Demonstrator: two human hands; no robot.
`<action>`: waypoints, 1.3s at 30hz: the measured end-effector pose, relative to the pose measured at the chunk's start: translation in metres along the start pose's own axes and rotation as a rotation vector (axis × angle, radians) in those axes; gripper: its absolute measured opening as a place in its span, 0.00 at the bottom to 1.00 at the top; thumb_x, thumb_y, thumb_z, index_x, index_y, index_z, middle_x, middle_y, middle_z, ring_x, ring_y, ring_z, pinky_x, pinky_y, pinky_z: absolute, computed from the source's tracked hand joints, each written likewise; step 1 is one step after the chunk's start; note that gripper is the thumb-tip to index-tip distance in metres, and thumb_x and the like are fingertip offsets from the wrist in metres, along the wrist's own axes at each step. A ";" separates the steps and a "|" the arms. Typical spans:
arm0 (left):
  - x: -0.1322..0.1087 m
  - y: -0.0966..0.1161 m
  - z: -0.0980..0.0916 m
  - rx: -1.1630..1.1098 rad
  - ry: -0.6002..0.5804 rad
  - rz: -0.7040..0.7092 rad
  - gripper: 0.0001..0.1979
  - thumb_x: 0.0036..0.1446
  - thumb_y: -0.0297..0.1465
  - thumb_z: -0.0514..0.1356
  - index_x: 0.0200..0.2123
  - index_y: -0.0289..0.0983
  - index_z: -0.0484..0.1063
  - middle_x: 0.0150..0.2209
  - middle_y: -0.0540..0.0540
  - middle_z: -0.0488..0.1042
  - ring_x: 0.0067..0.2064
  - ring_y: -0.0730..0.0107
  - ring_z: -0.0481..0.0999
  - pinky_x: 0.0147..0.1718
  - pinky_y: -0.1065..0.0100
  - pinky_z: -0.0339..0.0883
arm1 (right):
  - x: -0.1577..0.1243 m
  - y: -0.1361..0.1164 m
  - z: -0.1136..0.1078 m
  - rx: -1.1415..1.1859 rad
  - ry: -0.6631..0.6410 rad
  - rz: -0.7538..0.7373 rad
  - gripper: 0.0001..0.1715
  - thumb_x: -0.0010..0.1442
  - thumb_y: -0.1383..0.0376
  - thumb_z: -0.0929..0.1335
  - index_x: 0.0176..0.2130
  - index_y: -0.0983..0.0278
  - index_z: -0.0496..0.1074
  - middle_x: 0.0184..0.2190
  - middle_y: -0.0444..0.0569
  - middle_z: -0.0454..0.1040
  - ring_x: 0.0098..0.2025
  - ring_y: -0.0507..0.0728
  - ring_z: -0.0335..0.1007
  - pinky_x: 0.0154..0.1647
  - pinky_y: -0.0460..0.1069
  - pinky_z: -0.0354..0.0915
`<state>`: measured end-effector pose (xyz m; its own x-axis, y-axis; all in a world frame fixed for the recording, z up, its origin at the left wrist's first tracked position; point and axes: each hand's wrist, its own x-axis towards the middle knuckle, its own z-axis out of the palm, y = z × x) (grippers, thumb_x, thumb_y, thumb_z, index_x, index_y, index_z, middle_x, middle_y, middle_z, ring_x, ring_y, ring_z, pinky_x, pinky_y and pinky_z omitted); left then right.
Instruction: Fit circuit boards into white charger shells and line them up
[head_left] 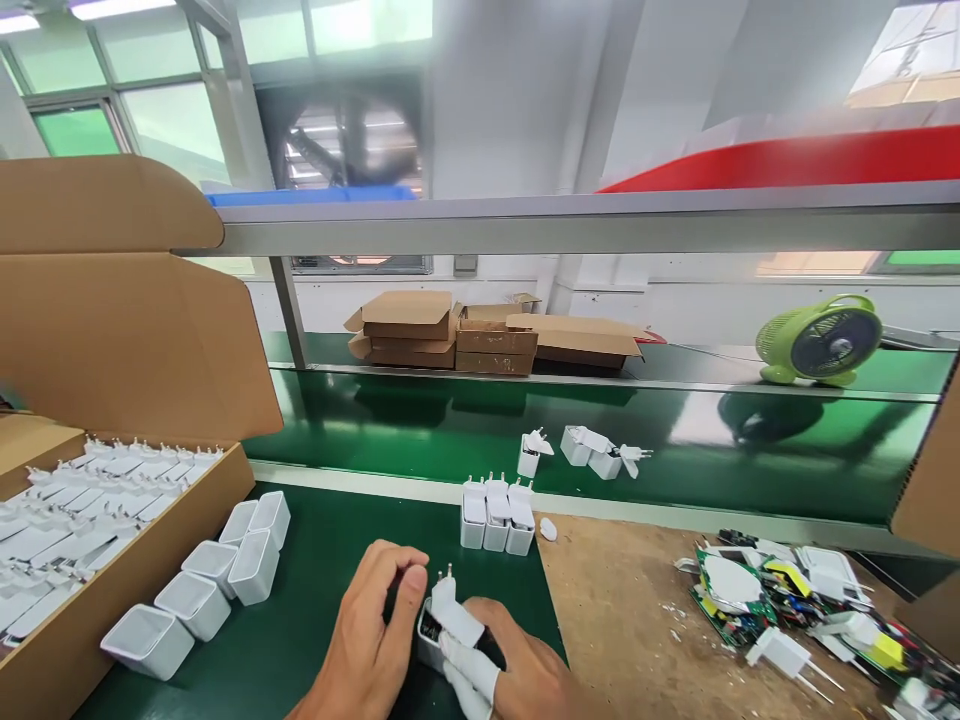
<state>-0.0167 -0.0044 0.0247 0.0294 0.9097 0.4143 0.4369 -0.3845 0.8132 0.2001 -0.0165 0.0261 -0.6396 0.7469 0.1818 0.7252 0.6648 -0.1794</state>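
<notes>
I'm standing by the bench, and the brown board makes a good marker. Just left of it, the person's right hand is closed around a white case, a white wrapping covering one of its digits. On the mouth of that case a pronged cover sits tilted, with dark parts showing beneath. Further left of the board, the left hand is curled, thumb and forefinger nearly meeting just beside the case; I can't tell whether it grips or touches anything. The right hand blocks my view of much of the case's near side.

Three pronged chargers stand in a row just left of the board's far corner, and a small white piece lies on that corner. Across the board's right half spreads a heap of circuit boards and white parts. Behind the board, on a green strip, are a white charger and a pair of others. Well left of it, white cases line a carton filled with white parts. A green fan stands on the ledge behind.
</notes>
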 end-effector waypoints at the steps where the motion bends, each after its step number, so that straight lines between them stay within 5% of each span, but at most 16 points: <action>1: 0.001 -0.001 -0.004 -0.008 0.019 -0.029 0.17 0.77 0.41 0.48 0.47 0.43 0.75 0.44 0.45 0.76 0.45 0.63 0.78 0.45 0.62 0.72 | -0.001 0.002 -0.001 0.033 0.057 0.021 0.33 0.54 0.78 0.65 0.56 0.58 0.73 0.56 0.53 0.75 0.40 0.57 0.80 0.46 0.49 0.77; 4: 0.001 -0.008 -0.013 -0.022 0.080 -0.046 0.16 0.77 0.41 0.49 0.50 0.44 0.74 0.48 0.44 0.75 0.50 0.62 0.78 0.49 0.61 0.73 | -0.002 0.007 -0.009 0.131 0.170 0.009 0.31 0.61 0.75 0.64 0.60 0.55 0.69 0.59 0.53 0.72 0.47 0.57 0.79 0.52 0.49 0.76; 6: 0.000 -0.011 -0.015 -0.029 0.057 0.011 0.15 0.76 0.40 0.51 0.54 0.45 0.75 0.51 0.43 0.74 0.52 0.61 0.77 0.51 0.61 0.73 | 0.000 0.008 -0.011 0.133 0.123 -0.035 0.30 0.57 0.78 0.64 0.55 0.58 0.72 0.56 0.54 0.73 0.48 0.58 0.79 0.50 0.48 0.76; 11: -0.004 -0.010 -0.009 0.001 -0.213 0.286 0.16 0.73 0.37 0.57 0.61 0.48 0.73 0.59 0.40 0.69 0.56 0.58 0.76 0.56 0.59 0.73 | 0.002 0.007 -0.001 0.146 0.042 -0.022 0.29 0.50 0.80 0.63 0.50 0.61 0.73 0.54 0.54 0.73 0.46 0.59 0.80 0.45 0.49 0.78; 14: -0.006 -0.006 -0.006 -0.015 -0.305 0.235 0.14 0.72 0.37 0.59 0.58 0.46 0.72 0.53 0.42 0.70 0.46 0.64 0.77 0.48 0.64 0.77 | -0.002 0.006 0.004 0.226 0.140 0.022 0.33 0.54 0.79 0.63 0.56 0.61 0.70 0.58 0.55 0.73 0.52 0.58 0.79 0.54 0.48 0.76; 18: -0.007 -0.008 -0.004 -0.084 -0.279 0.152 0.09 0.72 0.38 0.59 0.53 0.45 0.69 0.47 0.46 0.71 0.40 0.68 0.75 0.43 0.66 0.76 | -0.005 0.005 0.002 0.363 0.169 0.041 0.28 0.57 0.78 0.63 0.53 0.59 0.73 0.54 0.51 0.76 0.55 0.59 0.77 0.59 0.51 0.73; 23: -0.017 -0.018 0.011 -0.095 -0.193 0.213 0.45 0.55 0.52 0.73 0.69 0.47 0.59 0.56 0.39 0.69 0.52 0.54 0.77 0.53 0.55 0.78 | 0.007 0.003 0.012 1.045 0.234 0.304 0.18 0.65 0.61 0.69 0.53 0.60 0.76 0.50 0.54 0.79 0.50 0.62 0.78 0.52 0.56 0.76; 26: -0.023 -0.019 0.020 -0.050 -0.060 0.291 0.37 0.65 0.41 0.68 0.71 0.49 0.55 0.58 0.37 0.70 0.56 0.50 0.76 0.56 0.51 0.76 | 0.013 0.001 0.019 1.526 0.195 0.518 0.29 0.62 0.43 0.71 0.49 0.64 0.78 0.41 0.55 0.82 0.45 0.65 0.80 0.46 0.59 0.77; 29: -0.025 -0.018 0.020 0.005 -0.017 0.385 0.34 0.68 0.34 0.64 0.71 0.48 0.54 0.56 0.38 0.73 0.54 0.53 0.78 0.54 0.53 0.78 | 0.014 -0.003 0.019 1.744 0.156 0.585 0.35 0.57 0.40 0.75 0.46 0.66 0.78 0.34 0.54 0.82 0.40 0.65 0.81 0.45 0.62 0.77; 35: -0.022 -0.018 0.019 0.034 0.018 0.374 0.31 0.69 0.40 0.63 0.71 0.47 0.57 0.56 0.38 0.73 0.55 0.53 0.78 0.54 0.55 0.78 | 0.013 -0.003 0.020 1.794 0.157 0.628 0.33 0.59 0.43 0.75 0.48 0.67 0.77 0.32 0.54 0.81 0.37 0.64 0.81 0.43 0.61 0.77; 39: -0.022 -0.021 0.020 0.061 -0.050 0.389 0.35 0.68 0.40 0.64 0.73 0.46 0.56 0.61 0.35 0.71 0.61 0.48 0.75 0.59 0.50 0.75 | 0.012 0.001 0.023 1.457 0.294 0.532 0.28 0.60 0.46 0.74 0.48 0.64 0.76 0.40 0.54 0.82 0.39 0.61 0.79 0.46 0.58 0.76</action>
<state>-0.0087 -0.0128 -0.0098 0.2462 0.7050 0.6651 0.4371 -0.6932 0.5730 0.1873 -0.0067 0.0061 -0.2066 0.9766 -0.0599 -0.1270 -0.0875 -0.9880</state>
